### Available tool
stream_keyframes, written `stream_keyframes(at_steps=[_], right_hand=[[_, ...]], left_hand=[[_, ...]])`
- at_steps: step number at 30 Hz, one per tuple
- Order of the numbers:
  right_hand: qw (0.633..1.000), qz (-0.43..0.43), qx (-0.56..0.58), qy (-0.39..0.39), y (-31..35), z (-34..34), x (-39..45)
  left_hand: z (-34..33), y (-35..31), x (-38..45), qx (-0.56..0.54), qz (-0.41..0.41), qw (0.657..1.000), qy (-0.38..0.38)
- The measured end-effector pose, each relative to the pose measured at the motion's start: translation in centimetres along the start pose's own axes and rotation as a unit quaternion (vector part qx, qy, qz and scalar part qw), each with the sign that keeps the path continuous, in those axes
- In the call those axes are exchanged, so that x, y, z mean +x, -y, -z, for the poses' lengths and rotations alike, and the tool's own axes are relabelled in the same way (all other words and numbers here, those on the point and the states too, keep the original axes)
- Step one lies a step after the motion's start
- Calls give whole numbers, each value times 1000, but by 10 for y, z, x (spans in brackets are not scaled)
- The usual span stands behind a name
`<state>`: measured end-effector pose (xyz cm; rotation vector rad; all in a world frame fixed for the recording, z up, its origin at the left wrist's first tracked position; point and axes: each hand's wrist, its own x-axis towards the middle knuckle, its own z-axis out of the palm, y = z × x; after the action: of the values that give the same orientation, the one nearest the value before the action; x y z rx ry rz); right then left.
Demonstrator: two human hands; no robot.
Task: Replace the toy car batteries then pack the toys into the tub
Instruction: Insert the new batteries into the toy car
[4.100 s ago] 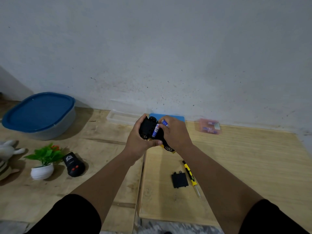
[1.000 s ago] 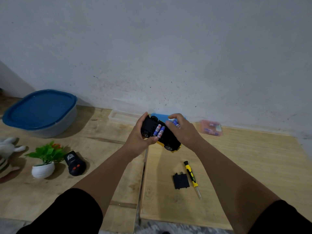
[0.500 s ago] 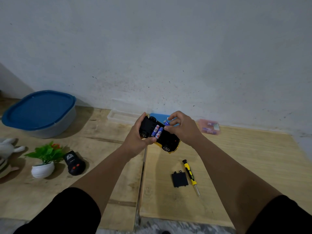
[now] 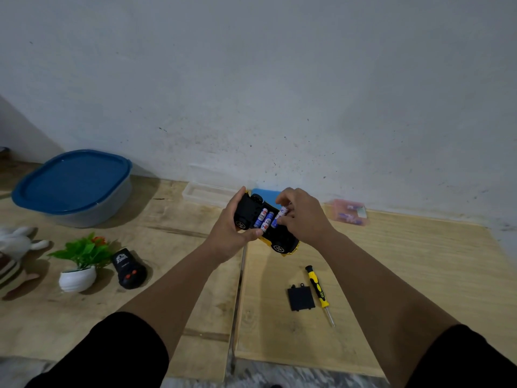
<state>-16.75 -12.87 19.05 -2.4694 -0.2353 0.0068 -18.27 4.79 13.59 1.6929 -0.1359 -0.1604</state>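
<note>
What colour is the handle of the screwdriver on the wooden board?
The screwdriver handle is yellow and black, seen in the head view.

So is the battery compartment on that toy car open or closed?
Open. The toy car is held upside down with its batteries exposed, and the black cover lies on the board beside the screwdriver.

Print on the batteries (image 4: 264,218) is too blurred to read.

Blue-lidded tub (image 4: 72,184), yellow-black car (image 4: 268,231)
</note>
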Motion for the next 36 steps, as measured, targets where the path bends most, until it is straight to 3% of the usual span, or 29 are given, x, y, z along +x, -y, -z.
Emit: stream_keyframes(at_steps=[4, 9, 12, 16, 22, 31, 36], right_hand=[[998, -24, 20, -55, 1, -6, 1], [996, -11, -33, -78, -5, -9, -1], [998, -28, 35, -40, -6, -11, -7], [993, -25, 96, 66, -9, -7, -20], [989, -35, 116, 89, -19, -13, -15], [995, -9, 14, 96, -19, -9, -25], [998, -37, -37, 22, -19, -14, -32]], left_hand=[[-1, -1, -2, -14, 5, 1000, -11], [-2, -3, -2, -45, 2, 999, -25], [0, -4, -2, -75, 4, 996, -42], [5, -6, -2, -83, 1, 996, -41], [2, -3, -7, -74, -2, 997, -35], [0, -5, -11, -79, 5, 997, 2], [-14, -7, -8, -101, 4, 995, -10]])
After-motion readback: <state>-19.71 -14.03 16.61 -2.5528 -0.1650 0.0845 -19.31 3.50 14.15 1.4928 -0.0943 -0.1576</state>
